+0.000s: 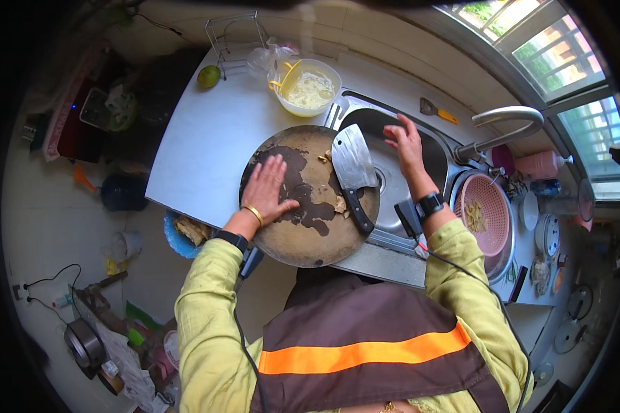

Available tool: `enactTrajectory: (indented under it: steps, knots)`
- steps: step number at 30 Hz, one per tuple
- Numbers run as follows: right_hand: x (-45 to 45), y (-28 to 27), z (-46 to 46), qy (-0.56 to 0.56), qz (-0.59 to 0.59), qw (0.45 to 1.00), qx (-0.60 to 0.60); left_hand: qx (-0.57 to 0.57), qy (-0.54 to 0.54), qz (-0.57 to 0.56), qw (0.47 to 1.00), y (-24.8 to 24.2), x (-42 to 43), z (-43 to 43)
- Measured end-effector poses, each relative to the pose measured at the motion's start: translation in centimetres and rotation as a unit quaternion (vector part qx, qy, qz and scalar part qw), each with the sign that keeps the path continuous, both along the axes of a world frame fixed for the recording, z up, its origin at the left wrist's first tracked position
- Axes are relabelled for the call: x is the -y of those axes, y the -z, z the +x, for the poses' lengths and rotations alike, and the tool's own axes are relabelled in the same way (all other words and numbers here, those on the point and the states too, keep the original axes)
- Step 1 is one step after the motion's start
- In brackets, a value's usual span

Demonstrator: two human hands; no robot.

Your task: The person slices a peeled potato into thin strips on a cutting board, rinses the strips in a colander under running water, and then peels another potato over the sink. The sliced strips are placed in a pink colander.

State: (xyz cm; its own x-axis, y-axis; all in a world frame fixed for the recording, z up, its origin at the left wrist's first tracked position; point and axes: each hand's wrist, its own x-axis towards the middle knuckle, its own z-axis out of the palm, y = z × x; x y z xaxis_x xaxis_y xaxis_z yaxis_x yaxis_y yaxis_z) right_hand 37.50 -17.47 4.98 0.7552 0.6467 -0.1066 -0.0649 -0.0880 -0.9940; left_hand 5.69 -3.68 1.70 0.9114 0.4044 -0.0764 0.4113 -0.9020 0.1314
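Note:
A round wooden chopping board point(320, 242) with dark wet patches lies on the counter before me. My left hand point(267, 187) rests flat on its left part, thumb spread, holding nothing. A cleaver point(352, 160) with a black handle lies along the board's right side, its blade end towards the sink. Small pale yellow scraps point(340, 204) sit beside the handle, and a few more lie by the blade's left edge. Over the stainless steel sink point(392, 206) my right hand point(405, 142) is raised with loosely bent fingers and nothing in them.
A plastic bowl point(310, 92) of pale shreds in liquid, with a yellow-handled tool, stands behind the board. Nearby are a green fruit point(208, 76) and a wire rack point(237, 46). A faucet point(506, 124), a yellow-handled scraper point(439, 110) and a pink colander point(484, 214) surround the sink.

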Motion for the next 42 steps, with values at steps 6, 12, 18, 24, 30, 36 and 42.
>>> enactTrajectory:
  steps: [6,12,18,24,30,36,42]
  knots:
    - [4.3,1.4,-1.5,-0.008,-0.005,0.999,-0.032,0.013,0.049,-0.022,0.998,-0.3,3.8,-1.0]
    - [8.1,2.6,-2.0,-0.028,-0.019,0.998,-0.057,0.059,0.039,-0.062,0.996,-0.2,7.0,-2.1]
    - [11.1,2.5,-1.0,-0.016,-0.008,0.997,-0.074,0.179,-0.057,-0.073,0.979,0.5,10.8,-2.3]
    - [13.3,1.7,1.3,-0.001,0.023,0.996,-0.086,0.403,-0.313,-0.309,0.802,1.2,14.3,-1.0]
    - [16.5,0.6,5.2,0.032,0.063,0.993,-0.091,0.526,-0.371,-0.678,0.356,-2.5,12.8,6.9]
    - [21.6,0.8,13.2,0.161,0.105,0.98,-0.042,0.408,-0.115,-0.841,0.335,-6.5,12.7,20.3]
    - [24.2,1.1,22.2,0.207,-0.191,0.883,0.376,0.212,-0.235,-0.621,0.717,-2.7,15.2,31.1]
